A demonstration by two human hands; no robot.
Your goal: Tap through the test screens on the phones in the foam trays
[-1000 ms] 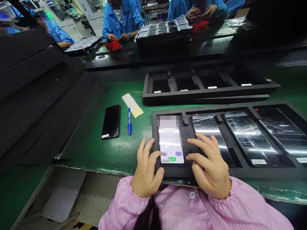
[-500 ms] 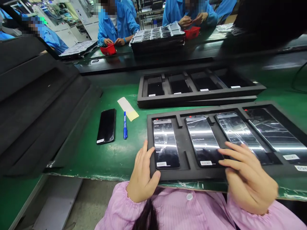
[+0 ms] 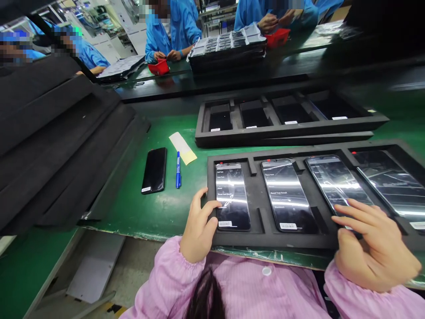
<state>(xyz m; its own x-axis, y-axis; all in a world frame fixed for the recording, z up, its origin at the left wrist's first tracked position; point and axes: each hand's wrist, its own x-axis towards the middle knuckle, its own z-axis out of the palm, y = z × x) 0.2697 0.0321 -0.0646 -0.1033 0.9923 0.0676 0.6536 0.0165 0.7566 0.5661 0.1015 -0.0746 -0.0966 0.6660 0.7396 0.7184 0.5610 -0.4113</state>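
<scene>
A black foam tray point(image 3: 257, 190) in front of me holds several smartphones with lit screens, each in its own slot. My left hand point(image 3: 199, 228) is at the tray's left edge, fingers apart, one fingertip at the screen of the leftmost phone point(image 3: 234, 199). Between the hands lies the second phone point(image 3: 287, 190). Over the lower part of the third phone point(image 3: 335, 175) is my right hand point(image 3: 375, 243), its fingers stretched out and covering that phone's bottom end. To the right, the fourth phone point(image 3: 388, 181) lies slanted in its slot.
Behind stands another foam tray point(image 3: 282, 137) with dark phones. On the left lie a dark phone point(image 3: 154, 170), a blue marker pen point(image 3: 178, 170) and a paper strip point(image 3: 182, 148). Stacked foam trays point(image 3: 59, 150) rise at far left. Co-workers in blue sit opposite, near red bins point(image 3: 158, 66).
My right hand has moved right, from between the second and third phones onto the third. My left hand has bent its fingers, a fingertip now on the first phone's screen. The view has shifted slightly.
</scene>
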